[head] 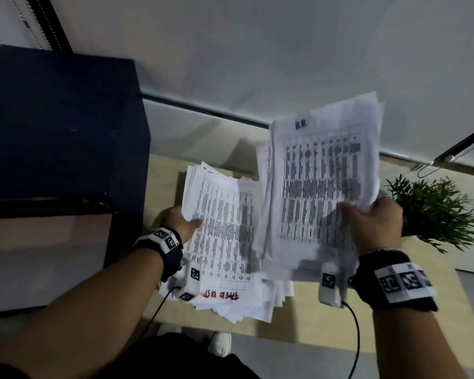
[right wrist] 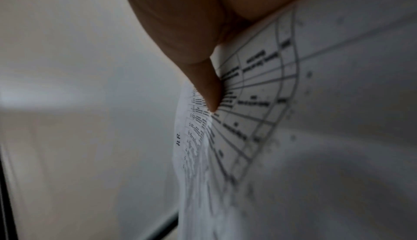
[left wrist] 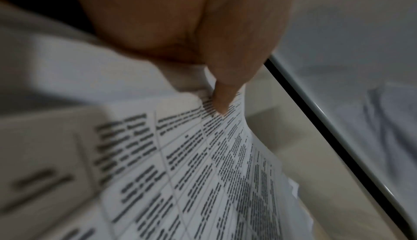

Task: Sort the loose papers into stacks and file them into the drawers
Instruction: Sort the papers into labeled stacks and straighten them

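Left hand [head: 179, 222] grips the left edge of the paper pile [head: 225, 242] on the wooden table [head: 307, 328]. Right hand [head: 375, 228] pinches a raised sheaf [head: 320, 187], right of the pile. Potted plant [head: 435, 212] farther right; dark cabinet [head: 60, 127] left of the pile.

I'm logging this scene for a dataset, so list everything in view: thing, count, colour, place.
Raised paper stack: one, white, printed tables, handwritten heading, right.
Tilted paper stack: one, white, printed, centre.
Paper pile: one, white, red writing, on table.
Table: one, beige.
Cabinet: one, dark blue, left.
Plant: one, green, right.
Shoe: one, white, below table.
Wristbands: two, black, tagged.
Left hand: grips tilted stack.
Right hand: grips raised stack.
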{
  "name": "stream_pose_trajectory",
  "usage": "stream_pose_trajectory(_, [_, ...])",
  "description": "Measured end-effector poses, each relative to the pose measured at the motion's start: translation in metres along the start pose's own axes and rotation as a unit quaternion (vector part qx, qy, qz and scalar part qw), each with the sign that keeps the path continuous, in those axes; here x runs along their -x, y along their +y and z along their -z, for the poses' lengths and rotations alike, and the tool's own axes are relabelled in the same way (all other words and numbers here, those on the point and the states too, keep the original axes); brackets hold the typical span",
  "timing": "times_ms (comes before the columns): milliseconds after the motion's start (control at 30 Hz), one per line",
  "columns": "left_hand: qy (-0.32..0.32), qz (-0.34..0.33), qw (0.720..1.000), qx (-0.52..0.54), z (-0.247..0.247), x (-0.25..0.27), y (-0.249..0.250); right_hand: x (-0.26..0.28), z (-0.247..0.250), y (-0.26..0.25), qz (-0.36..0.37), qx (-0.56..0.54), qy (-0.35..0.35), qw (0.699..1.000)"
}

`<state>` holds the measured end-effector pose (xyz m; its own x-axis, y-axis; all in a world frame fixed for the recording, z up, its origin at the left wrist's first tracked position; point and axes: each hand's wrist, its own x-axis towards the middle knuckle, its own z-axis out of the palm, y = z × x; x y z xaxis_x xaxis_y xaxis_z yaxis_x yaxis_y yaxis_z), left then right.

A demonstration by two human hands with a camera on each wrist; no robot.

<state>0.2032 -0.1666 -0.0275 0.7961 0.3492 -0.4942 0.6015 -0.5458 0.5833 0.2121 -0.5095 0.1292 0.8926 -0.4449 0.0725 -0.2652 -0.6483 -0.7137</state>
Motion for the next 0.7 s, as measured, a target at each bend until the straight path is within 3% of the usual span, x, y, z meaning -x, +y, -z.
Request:
stream_pose_trajectory(133, [0.055, -0.039, 0.997, 0.040, -0.011, 0.008, 0.005, 0.003, -0.020, 0.001, -0.014, -0.045, -0.055, 0.997])
stream_pose_trajectory(267, [0.007, -0.015, 0.998, 0.062, -0.014, 0.017, 0.016, 0.020, -0.098, 0.042, -0.098, -0.056, -0.168, 0.979])
stream_pose_trajectory(333, [-0.022, -0.003, 0.998, 0.061, -0.012, 0.014, 0.014, 0.026, -0.137, 0.068, -0.118, -0.009, -0.216, 0.969])
stream_pose_trajectory(467, [-0.056, 0.023, 0.998, 0.000, -0.015, 0.008, 0.009, 0.048, -0.183, 0.087, -0.056, 0.146, -0.278, 0.948])
stream_pose_trajectory(533, [-0.063, 0.019, 0.997, -0.035, -0.017, 0.007, 0.007, 0.058, -0.192, 0.083, -0.018, 0.174, -0.284, 0.943])
stream_pose_trajectory(700, [-0.025, -0.022, 0.999, -0.023, -0.016, 0.003, 0.008, 0.065, -0.191, 0.090, -0.035, 0.195, -0.262, 0.944])
